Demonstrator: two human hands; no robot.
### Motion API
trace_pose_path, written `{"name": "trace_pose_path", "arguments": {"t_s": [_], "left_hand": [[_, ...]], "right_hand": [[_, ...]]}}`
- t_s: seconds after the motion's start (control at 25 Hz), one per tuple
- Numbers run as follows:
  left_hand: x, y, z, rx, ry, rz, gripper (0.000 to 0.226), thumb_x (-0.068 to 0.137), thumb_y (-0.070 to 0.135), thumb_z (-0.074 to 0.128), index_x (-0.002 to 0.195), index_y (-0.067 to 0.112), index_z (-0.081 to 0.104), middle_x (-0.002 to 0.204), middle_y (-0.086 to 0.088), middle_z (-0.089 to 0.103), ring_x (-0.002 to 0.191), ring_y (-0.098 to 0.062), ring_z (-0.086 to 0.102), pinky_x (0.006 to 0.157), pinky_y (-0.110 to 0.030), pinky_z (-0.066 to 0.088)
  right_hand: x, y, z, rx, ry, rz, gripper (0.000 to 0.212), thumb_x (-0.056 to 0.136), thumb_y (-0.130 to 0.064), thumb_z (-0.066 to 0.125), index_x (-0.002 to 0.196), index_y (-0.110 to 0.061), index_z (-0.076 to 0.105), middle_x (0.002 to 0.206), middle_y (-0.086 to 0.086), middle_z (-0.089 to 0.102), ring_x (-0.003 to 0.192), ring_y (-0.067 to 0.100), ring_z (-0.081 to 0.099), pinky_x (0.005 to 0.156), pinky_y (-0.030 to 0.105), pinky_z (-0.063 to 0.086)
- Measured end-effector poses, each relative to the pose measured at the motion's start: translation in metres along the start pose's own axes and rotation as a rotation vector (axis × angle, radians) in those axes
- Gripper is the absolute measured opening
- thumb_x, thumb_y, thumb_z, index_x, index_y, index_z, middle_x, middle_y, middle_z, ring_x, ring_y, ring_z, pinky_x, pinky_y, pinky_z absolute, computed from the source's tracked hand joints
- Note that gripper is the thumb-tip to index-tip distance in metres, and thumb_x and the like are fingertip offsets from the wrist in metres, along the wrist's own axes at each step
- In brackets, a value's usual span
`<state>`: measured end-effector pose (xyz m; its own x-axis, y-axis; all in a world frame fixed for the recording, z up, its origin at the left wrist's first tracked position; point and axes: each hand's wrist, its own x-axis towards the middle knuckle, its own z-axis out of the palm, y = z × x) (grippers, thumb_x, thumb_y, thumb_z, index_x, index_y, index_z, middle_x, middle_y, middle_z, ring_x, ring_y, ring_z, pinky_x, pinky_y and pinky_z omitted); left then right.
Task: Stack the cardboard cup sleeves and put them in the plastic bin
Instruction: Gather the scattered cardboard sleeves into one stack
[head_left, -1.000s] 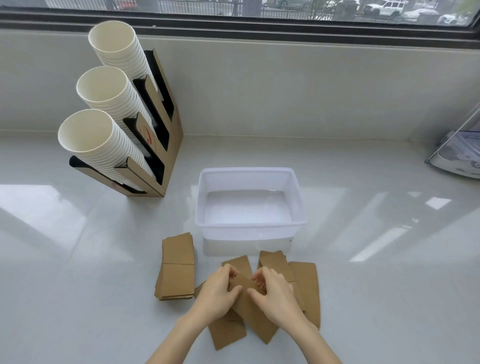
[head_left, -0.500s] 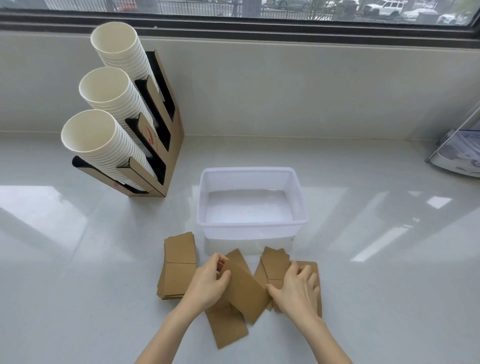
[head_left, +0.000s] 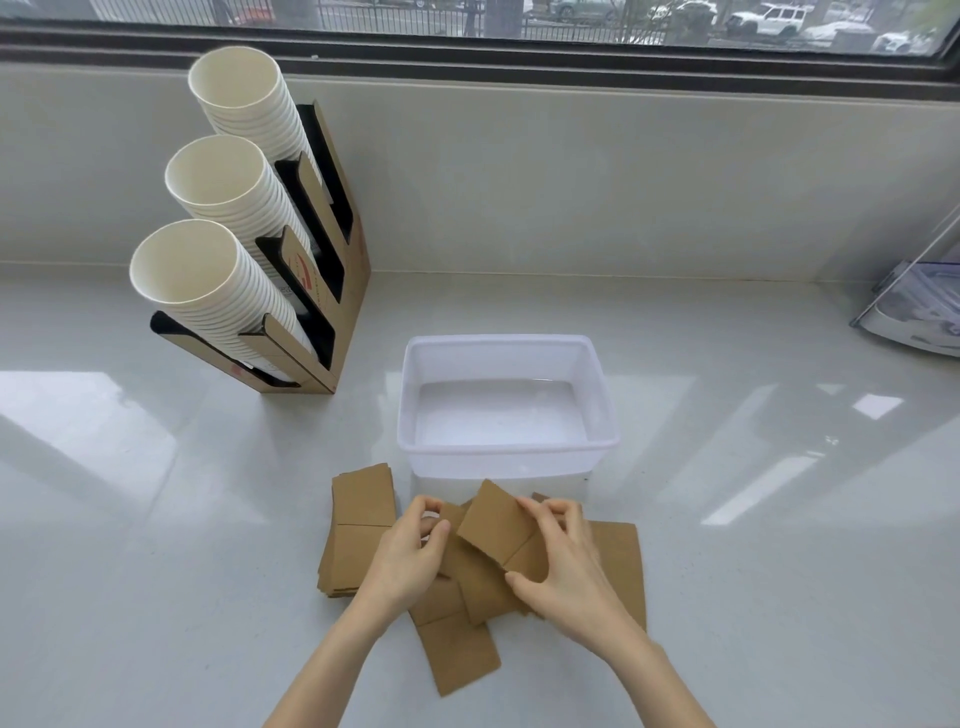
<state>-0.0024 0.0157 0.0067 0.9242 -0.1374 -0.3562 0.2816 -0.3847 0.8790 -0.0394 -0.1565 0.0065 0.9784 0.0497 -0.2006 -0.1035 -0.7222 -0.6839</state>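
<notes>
Brown cardboard cup sleeves lie flat on the white counter just in front of a translucent plastic bin (head_left: 506, 460), which has nothing inside. A neat stack of sleeves (head_left: 358, 530) sits at the left. Loose sleeves (head_left: 457, 649) overlap in the middle and to the right. My right hand (head_left: 566, 561) grips one flattened sleeve (head_left: 493, 525) by its right end, lifted a little above the pile. My left hand (head_left: 410, 551) is curled beside that sleeve's left edge with thumb and fingers pinched; what it pinches is hidden.
A cardboard cup dispenser (head_left: 317, 291) with three slanted stacks of white paper cups (head_left: 223, 182) stands at the back left. A clear plastic holder (head_left: 919, 306) sits at the far right edge. A wall and window ledge run behind.
My right hand came off the right-hand sleeves and took hold of a sleeve in the middle. My left hand let its earlier sleeve settle and closed up beside the new one.
</notes>
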Motion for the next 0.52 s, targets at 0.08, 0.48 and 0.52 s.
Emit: {"name": "trace_pose_path", "arguments": {"t_s": [0.08, 0.48, 0.52], "left_hand": [[-0.002, 0.004, -0.001, -0.078, 0.001, -0.017, 0.015, 0.092, 0.016, 0.039, 0.105, 0.014, 0.047, 0.080, -0.002, 0.062, 0.078, -0.017, 0.058, 0.065, -0.036, 0.060], [-0.008, 0.001, 0.000, -0.159, 0.005, 0.011, 0.015, 0.089, 0.012, 0.048, 0.087, 0.027, 0.046, 0.091, 0.000, 0.065, 0.077, -0.014, 0.062, 0.050, -0.018, 0.053], [-0.008, 0.001, -0.001, -0.161, 0.020, 0.015, 0.016, 0.090, 0.011, 0.047, 0.087, 0.027, 0.046, 0.091, 0.000, 0.065, 0.077, -0.013, 0.062, 0.050, -0.017, 0.052]], "right_hand": [[-0.001, -0.004, 0.003, -0.021, -0.034, -0.047, 0.069, 0.078, -0.028, 0.060, 0.138, -0.031, 0.025, 0.120, -0.009, 0.023, 0.121, 0.011, 0.028, 0.102, 0.021, 0.025], [0.003, -0.011, 0.008, -0.006, -0.074, -0.092, 0.064, 0.081, -0.034, 0.058, 0.137, -0.035, 0.028, 0.123, -0.005, 0.030, 0.116, 0.012, 0.033, 0.105, 0.028, 0.032], [0.004, -0.008, 0.007, 0.069, -0.062, -0.039, 0.061, 0.082, -0.038, 0.058, 0.137, -0.034, 0.030, 0.122, -0.005, 0.033, 0.117, 0.012, 0.035, 0.104, 0.027, 0.033]]}}
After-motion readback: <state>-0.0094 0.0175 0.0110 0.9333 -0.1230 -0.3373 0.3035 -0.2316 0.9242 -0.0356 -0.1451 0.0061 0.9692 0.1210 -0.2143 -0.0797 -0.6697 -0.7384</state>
